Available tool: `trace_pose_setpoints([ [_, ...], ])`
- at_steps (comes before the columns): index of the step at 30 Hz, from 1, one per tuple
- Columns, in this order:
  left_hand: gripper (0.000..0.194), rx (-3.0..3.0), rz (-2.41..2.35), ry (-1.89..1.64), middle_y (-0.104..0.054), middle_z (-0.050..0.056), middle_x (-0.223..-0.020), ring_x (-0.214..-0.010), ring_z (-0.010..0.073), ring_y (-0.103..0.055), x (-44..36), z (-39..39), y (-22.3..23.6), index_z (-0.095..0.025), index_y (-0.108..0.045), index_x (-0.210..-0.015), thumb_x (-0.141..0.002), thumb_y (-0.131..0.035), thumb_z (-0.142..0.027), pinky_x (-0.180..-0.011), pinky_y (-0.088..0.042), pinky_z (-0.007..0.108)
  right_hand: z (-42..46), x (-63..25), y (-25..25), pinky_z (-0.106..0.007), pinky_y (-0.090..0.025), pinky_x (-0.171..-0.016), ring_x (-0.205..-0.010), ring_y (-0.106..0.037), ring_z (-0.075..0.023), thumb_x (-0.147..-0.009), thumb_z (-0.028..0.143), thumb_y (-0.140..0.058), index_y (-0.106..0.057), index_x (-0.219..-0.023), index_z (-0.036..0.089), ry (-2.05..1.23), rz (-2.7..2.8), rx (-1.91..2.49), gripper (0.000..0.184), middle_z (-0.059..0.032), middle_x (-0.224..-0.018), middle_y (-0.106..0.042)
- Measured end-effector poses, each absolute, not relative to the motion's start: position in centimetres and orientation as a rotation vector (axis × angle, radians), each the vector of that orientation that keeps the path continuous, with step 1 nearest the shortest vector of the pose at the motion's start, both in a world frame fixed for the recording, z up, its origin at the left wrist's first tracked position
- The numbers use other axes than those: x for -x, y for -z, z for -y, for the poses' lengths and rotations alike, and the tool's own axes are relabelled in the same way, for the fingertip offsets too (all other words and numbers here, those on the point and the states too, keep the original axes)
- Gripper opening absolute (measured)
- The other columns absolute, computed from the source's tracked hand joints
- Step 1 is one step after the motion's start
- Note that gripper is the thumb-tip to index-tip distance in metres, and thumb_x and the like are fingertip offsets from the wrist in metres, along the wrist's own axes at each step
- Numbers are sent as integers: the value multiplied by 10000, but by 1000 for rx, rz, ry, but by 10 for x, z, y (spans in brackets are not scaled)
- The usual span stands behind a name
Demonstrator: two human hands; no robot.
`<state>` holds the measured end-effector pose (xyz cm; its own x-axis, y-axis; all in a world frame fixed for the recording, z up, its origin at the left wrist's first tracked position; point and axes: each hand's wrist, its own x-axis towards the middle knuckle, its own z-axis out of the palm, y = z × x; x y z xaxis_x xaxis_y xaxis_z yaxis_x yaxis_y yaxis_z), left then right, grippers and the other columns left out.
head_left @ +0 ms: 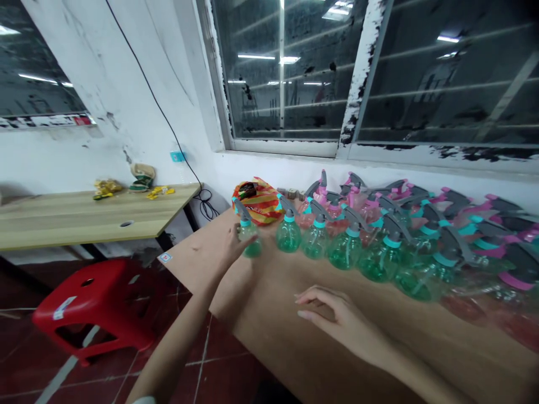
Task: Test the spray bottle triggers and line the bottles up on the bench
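Observation:
My left hand (pixel 233 245) is wrapped round a green spray bottle (pixel 251 247) with a grey and turquoise head, which stands upright at the left end of a row. Right beside it is another green spray bottle (pixel 288 234), apart from my hand. Over the brown tabletop hovers my right hand (pixel 330 311), fingers loosely curved with a gap between thumb and fingertips and nothing in them. Several more green bottles (pixel 344 249) run off to the right, and pink-collared spray bottles (pixel 458 207) crowd behind them.
A red and yellow striped plastic bag (pixel 263 205) lies behind the bottles, against the wall. To the left are a red stool (pixel 96 303) and a second table (pixel 76 216) with yellow pieces (pixel 160 192) on it. A window (pixel 290 78) spans the wall above.

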<state>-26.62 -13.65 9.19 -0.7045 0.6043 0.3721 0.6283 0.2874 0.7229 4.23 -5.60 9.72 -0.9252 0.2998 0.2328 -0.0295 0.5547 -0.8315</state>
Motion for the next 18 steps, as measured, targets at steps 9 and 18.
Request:
trace_pose_setpoints([
  [9,451,1672,2487,1227,-601,97,-1125,-1068,295,-571,146,181,-95,-199,-490,-1167,-814,-653,-430,-891,-466,448,45,-48,-85,-472,-430,-978,-1108,-584,-255,-762,473,-679,-533,-1176,249,-1247,2338,485,493,-78,-1183,-641],
  [18,481,2398,2119,853,-621,101,-1034,-919,302,-641,18,124,-101,-199,-455,-1250,-858,-544,-463,-733,-541,429,41,-137,-112,-497,-408,-1000,-1217,-507,-286,-666,479,-759,-375,-1316,258,-1094,2116,706,787,-116,-1316,-531],
])
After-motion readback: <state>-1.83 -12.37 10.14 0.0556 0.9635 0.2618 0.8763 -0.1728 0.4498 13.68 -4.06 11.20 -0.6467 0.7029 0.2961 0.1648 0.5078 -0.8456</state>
